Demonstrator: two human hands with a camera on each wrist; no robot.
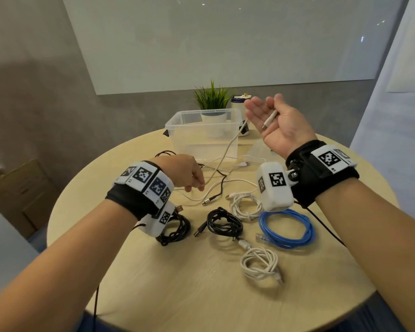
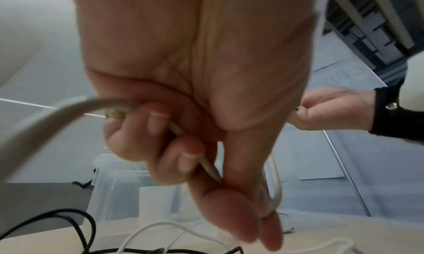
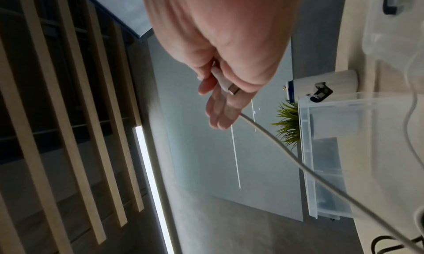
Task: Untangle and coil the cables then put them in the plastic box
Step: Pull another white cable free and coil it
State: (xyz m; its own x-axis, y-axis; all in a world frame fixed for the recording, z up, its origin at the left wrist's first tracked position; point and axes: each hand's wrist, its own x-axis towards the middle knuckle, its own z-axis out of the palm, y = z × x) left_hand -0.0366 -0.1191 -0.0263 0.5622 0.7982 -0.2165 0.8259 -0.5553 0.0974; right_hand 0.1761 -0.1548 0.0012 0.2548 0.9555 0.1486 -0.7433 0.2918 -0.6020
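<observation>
A long white cable [image 1: 222, 159] runs between my hands above the round table. My right hand [image 1: 273, 125] is raised palm up to the right of the clear plastic box [image 1: 201, 135]. Its fingers are straight, and the thumb pins the cable's plug [image 1: 270, 119] against the palm; the right wrist view shows the plug [image 3: 226, 84] there too. My left hand [image 1: 189, 178] is low over the table, its fingers curled round the same cable [image 2: 45, 123]. Coiled cables lie near me: two black [image 1: 223, 222], two white [image 1: 246, 204], one blue [image 1: 285, 228].
A loose black cable [image 1: 222, 183] and another loose white cable [image 1: 240, 182] lie in front of the box. A potted plant [image 1: 211, 99] and a white bottle [image 1: 240, 101] stand behind it. A clear lid [image 1: 259, 149] lies at its right. A cardboard box [image 1: 17, 192] sits on the floor to the left.
</observation>
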